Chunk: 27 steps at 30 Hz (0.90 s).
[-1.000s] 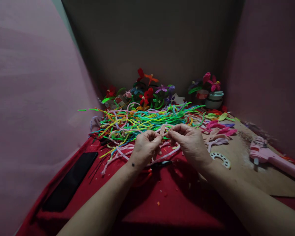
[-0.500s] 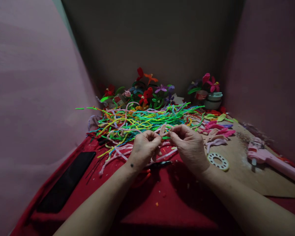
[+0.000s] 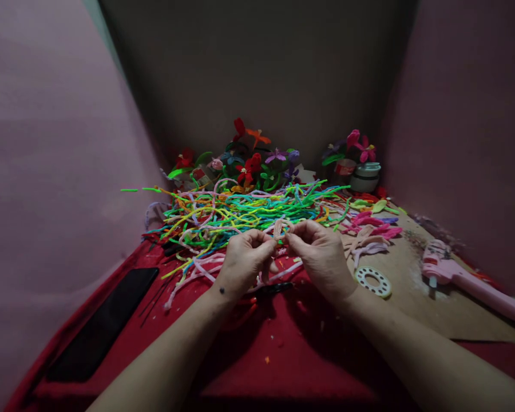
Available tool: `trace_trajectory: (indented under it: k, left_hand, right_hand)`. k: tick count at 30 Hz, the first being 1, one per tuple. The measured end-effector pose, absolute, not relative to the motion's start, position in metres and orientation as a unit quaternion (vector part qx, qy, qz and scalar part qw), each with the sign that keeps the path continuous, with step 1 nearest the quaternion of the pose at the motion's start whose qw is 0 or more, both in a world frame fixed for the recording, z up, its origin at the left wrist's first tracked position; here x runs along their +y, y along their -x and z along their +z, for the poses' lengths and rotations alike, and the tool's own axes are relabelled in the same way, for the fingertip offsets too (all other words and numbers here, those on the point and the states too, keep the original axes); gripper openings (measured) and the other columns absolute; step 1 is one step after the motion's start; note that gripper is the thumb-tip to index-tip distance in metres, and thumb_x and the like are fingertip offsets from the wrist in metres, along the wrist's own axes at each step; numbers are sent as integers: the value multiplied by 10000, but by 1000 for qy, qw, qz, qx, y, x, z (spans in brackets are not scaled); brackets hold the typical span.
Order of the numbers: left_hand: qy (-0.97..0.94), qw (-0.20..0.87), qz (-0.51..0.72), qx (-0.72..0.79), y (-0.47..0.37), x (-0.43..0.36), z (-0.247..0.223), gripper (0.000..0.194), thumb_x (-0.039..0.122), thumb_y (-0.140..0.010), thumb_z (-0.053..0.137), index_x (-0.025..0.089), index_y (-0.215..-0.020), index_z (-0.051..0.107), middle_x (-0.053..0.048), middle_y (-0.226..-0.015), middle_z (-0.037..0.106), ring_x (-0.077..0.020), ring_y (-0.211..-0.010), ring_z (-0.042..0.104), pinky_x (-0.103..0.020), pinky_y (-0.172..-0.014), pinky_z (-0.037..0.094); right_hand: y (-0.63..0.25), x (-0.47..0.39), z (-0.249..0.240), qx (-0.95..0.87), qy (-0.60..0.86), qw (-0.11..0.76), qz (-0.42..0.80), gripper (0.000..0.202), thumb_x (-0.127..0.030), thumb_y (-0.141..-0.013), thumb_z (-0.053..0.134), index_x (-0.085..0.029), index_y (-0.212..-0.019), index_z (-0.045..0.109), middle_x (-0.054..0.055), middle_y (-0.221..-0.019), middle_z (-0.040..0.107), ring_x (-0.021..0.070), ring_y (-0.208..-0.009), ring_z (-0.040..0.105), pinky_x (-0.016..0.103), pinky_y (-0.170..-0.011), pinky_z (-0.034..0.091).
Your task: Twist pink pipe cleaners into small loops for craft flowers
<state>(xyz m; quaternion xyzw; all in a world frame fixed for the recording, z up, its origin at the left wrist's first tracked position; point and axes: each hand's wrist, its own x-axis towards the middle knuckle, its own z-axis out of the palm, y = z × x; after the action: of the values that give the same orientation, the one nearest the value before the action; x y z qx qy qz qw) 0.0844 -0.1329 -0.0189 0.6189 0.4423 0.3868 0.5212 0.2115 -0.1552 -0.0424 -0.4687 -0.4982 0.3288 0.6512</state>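
Between my two hands is a small pale pink looped piece of pipe cleaner [image 3: 278, 229], standing up from the fingertips. My left hand [image 3: 248, 260] pinches its lower left side between thumb and forefinger. From the right, my right hand [image 3: 320, 254] pinches the same piece, its thumb and forefinger close to the left fingertips. Just beyond the hands lies a tangled heap of green, yellow, blue and pink pipe cleaners [image 3: 236, 209]. Dark-tipped scissors [image 3: 277, 288] with red handles lie on the cloth below the hands, partly hidden.
A black phone [image 3: 105, 323] lies on the red cloth [image 3: 283, 372] at left. On the right, a brown board [image 3: 433, 315] holds a pink glue gun [image 3: 450, 272], a round disc with holes [image 3: 373, 281] and fuzzy petals [image 3: 371, 224]. Flowers [image 3: 251, 166] and a lidded jar [image 3: 366, 176] stand behind.
The whole view has shifted slightly, so most things appear a little further left. Both hands keep hold of the pale pink piece, which is tilted slightly differently.
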Motion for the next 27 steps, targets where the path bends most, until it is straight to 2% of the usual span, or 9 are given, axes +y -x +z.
trace_trajectory:
  k: [3, 10, 12, 15, 20, 24, 27]
  left_hand:
    - [-619, 519, 386, 446, -84, -132, -20, 212, 323, -674, 614, 138, -633, 519, 31, -403, 543, -76, -269, 436, -173, -284, 352]
    - [-635, 494, 393, 445, -86, -131, -27, 181, 279, -683, 610, 128, -620, 532, 28, -432, 541, -73, -315, 468, -156, -298, 350]
    - [-623, 526, 398, 421, -87, -131, -26, 180, 284, -679, 623, 132, -713, 535, 39, -437, 547, -77, -314, 470, -168, -316, 380]
    - [-595, 582, 397, 387, -86, -129, -25, 309, 311, -653, 659, 139, -861, 509, 44, -466, 570, -98, -330, 500, -194, -336, 412]
    - [-594, 595, 382, 384, -83, -125, -25, 268, 338, -671, 647, 114, -751, 523, -1, -491, 601, -98, -341, 515, -195, -355, 413]
    - [-591, 591, 375, 401, -85, -128, -24, 239, 270, -641, 675, 120, -729, 511, 5, -526, 615, -95, -368, 534, -193, -369, 432]
    - [-595, 581, 379, 406, -88, -129, -24, 234, 266, -641, 673, 121, -729, 511, 19, -516, 604, -94, -368, 534, -196, -370, 440]
  right_hand:
    - [-210, -157, -44, -522, 477, 633, 314, 79, -250, -703, 575, -181, -669, 594, 1, -645, 590, 124, -588, 528, 238, -580, 419]
    - [-213, -151, -44, -444, 452, 599, 489, 134, -267, -639, 642, -139, -610, 614, -3, -550, 584, 92, -470, 486, 226, -485, 371]
    - [-215, -148, -47, -422, 427, 605, 523, 117, -236, -611, 668, -136, -592, 611, -6, -547, 587, 88, -475, 496, 225, -505, 378]
    - [-216, -145, -49, -405, 368, 616, 566, 100, -205, -580, 696, -136, -591, 624, 0, -577, 606, 102, -532, 539, 246, -590, 417]
    - [-218, -145, -43, -404, 298, 626, 597, 199, -316, -706, 596, -130, -652, 645, 40, -682, 632, 130, -604, 558, 277, -633, 434]
    - [-220, -144, -43, -388, 323, 631, 589, 147, -250, -674, 619, -123, -600, 620, 20, -600, 596, 115, -556, 532, 256, -596, 424]
    - [-221, -142, -45, -390, 315, 627, 596, 197, -296, -696, 610, -119, -610, 619, 20, -599, 583, 104, -546, 519, 245, -577, 416]
